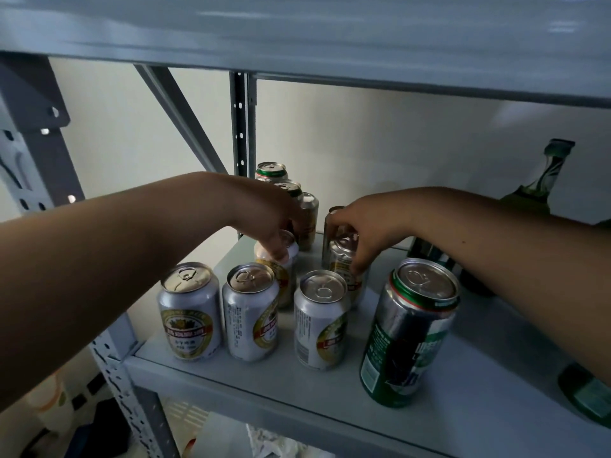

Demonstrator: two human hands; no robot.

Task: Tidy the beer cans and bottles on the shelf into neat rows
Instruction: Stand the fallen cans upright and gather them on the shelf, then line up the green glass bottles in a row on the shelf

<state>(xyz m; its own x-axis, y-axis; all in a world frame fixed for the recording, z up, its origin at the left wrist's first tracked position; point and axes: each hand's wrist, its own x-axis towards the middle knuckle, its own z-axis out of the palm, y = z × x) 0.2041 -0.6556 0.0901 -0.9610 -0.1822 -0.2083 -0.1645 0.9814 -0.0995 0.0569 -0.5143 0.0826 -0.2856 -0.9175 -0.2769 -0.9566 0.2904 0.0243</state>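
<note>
On the grey shelf (330, 401) stand several silver beer cans. Three of them (190, 312) (249, 312) (320, 320) line the front, with a taller green can (408, 332) to their right. My left hand (267, 223) grips the top of a silver can (281, 259) in the second row. My right hand (367, 229) grips another silver can (342, 269) beside it, fingers curled over its rim. More cans (271, 171) stand at the back, partly hidden by my left hand. A green bottle (542, 186) stands at the back right.
The shelf above (330, 44) hangs low over the cans. A grey upright post (243, 127) and a diagonal brace (178, 117) stand behind. Another green bottle (585, 395) sits at the right edge. Bags and clutter lie on the lower level (231, 438).
</note>
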